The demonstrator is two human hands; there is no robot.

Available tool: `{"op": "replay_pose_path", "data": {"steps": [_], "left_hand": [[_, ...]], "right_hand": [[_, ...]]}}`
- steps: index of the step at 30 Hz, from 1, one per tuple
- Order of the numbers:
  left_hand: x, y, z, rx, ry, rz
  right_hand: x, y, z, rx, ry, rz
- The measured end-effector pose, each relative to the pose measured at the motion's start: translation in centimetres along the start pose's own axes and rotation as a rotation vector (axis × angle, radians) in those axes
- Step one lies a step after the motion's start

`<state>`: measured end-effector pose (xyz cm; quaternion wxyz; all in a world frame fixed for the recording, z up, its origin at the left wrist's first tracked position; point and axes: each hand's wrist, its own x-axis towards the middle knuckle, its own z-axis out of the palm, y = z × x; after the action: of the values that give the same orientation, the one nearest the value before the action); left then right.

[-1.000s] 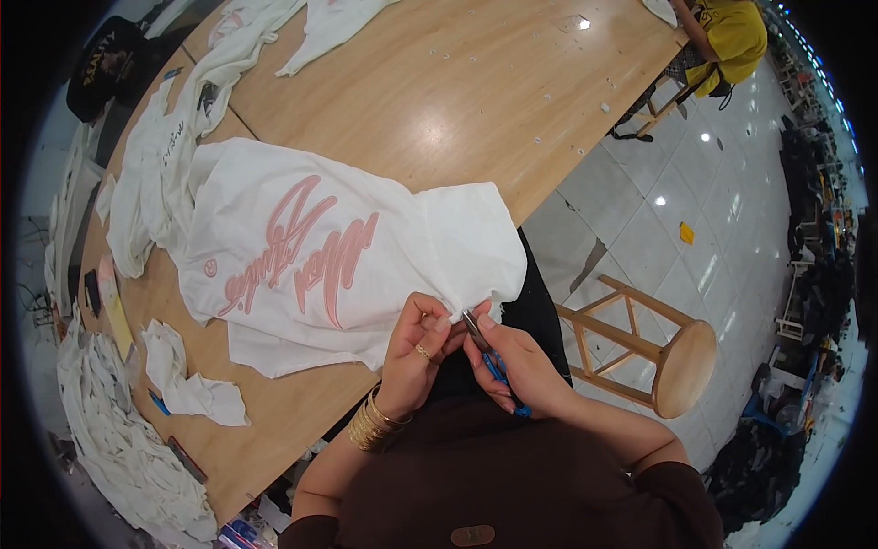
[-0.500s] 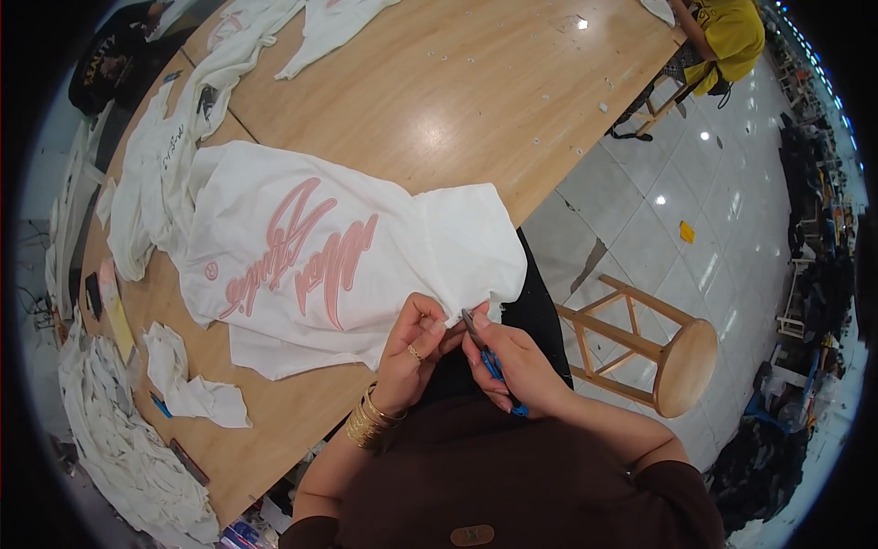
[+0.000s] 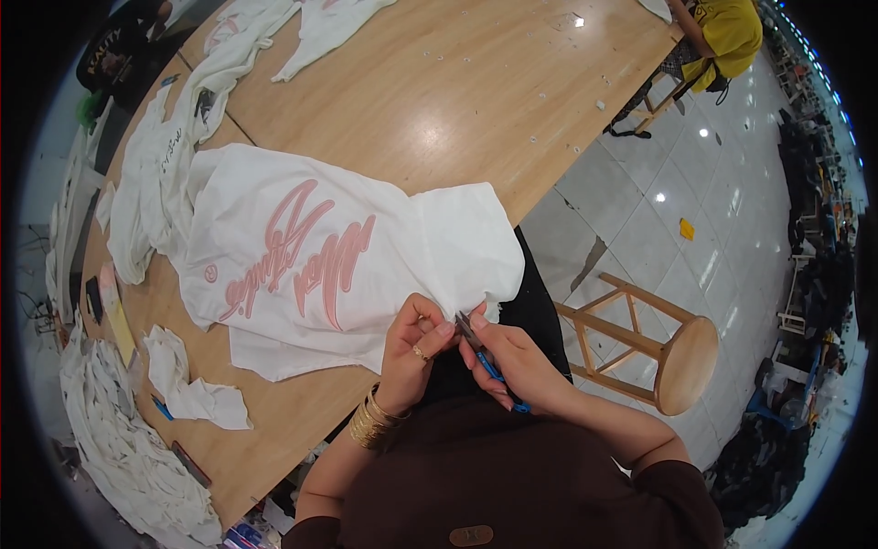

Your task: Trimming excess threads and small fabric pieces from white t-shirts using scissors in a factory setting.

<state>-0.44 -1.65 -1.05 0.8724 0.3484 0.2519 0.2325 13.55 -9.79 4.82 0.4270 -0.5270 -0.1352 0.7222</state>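
Observation:
A white T-shirt [image 3: 247, 274] with pink lettering lies spread over the table's near edge, one sleeve [image 3: 471, 233] toward me. My left hand [image 3: 413, 339], with a ring and gold bangles, pinches the cloth at the sleeve's hem. In my right hand [image 3: 521, 361] is a pair of thread snips [image 3: 485, 360] with blue handles. Their dark blades point up and left at the hem, close to my left fingertips. Whether the blades touch a thread is too small to make out.
The wooden table [image 3: 439, 101] also bears white garments [image 3: 146, 201] at the far left, a cloth piece [image 3: 192, 384] and a white heap [image 3: 128, 439]. A wooden stool [image 3: 686, 366] stands at my right. Someone in yellow [image 3: 732, 41] sits at the far right.
The snips' blades have shifted slightly left and stand a little farther apart. My left fingers have moved slightly at the hem; the T-shirt lies nearly as before.

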Motion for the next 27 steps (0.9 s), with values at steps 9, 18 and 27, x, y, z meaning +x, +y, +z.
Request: {"op": "replay_pose_path", "data": {"steps": [9,18,27], "left_hand": [[0.1,0.0,-0.2,-0.021,-0.014,0.019],[-0.1,0.1,-0.1,-0.026,-0.004,-0.009],[-0.1,-0.1,0.0,0.013,0.000,0.016]], "right_hand": [[0.1,0.2,0.5,0.064,0.040,-0.017],[-0.1,0.0,0.5,-0.022,-0.027,-0.009],[0.0,0.1,0.6,0.024,-0.011,0.010]]}}
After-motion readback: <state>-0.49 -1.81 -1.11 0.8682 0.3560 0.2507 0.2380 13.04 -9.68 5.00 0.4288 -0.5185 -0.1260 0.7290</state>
